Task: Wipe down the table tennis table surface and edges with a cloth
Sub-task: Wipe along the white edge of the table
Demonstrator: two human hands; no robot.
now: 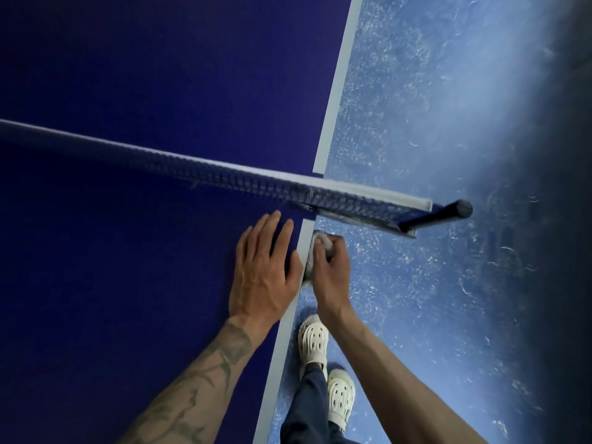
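The dark blue table tennis table [128, 251] fills the left of the view, with a white line along its right side edge [333, 113]. My left hand [262, 270] lies flat on the surface, fingers spread, just inside that edge. My right hand [330, 267] presses a pale grey cloth [309, 265] against the side edge of the table, just short of the net. Most of the cloth is hidden under my fingers.
The net [192, 171] crosses the table, and its black clamp post [439, 214] sticks out past the edge right above my right hand. A scuffed blue floor [432, 155] lies to the right. My feet in white clogs [323, 357] stand beside the table.
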